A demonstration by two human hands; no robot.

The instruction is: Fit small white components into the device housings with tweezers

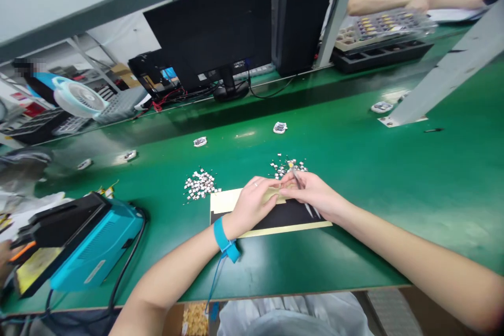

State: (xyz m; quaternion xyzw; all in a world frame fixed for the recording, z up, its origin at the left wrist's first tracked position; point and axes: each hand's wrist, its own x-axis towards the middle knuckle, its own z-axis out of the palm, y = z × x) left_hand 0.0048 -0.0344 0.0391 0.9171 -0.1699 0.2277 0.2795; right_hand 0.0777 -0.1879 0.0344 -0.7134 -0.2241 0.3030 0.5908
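Note:
My left hand, with a blue wrist strap and a ring, is closed, thumb and fingers pinching a small pale yellow strip. Close against it, my right hand also has its fingertips at the strip. Metal tweezers are tucked in that hand, their tips pointing down toward me. Under both hands lies a black sheet with pale yellow edges. Its far left part is covered by a pale yellow piece. Fingers hide part of the strip.
Small white parts with dark leads form a left pile and another pile behind my hands. Several small white dishes, one of them a dish, stand farther back. A teal machine sits left; a metal post rises right. A co-worker's arms show behind.

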